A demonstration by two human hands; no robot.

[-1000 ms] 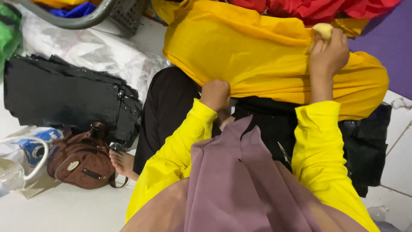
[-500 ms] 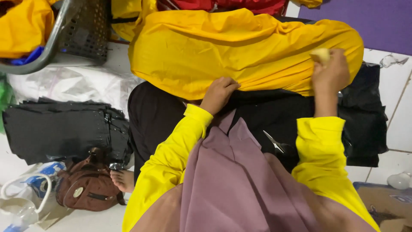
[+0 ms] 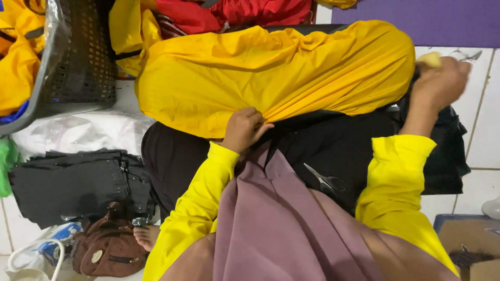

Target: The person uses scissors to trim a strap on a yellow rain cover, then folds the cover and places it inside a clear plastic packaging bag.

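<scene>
1. The left hand (image 3: 244, 129) is clenched on the near edge of the yellow fabric (image 3: 276, 73) stretched across the lap.
2. The right hand (image 3: 441, 83) grasps its right end.
3. Scissors (image 3: 324, 180) lie on the black cloth (image 3: 344, 140) nearby.
4. A brown bag (image 3: 107, 248) sits on the floor at left.

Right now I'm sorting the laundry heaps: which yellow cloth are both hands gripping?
The big yellow cloth across the lap: left hand pinches its lower edge, right hand its end. The yellow cloth in the basket lies untouched.
</scene>
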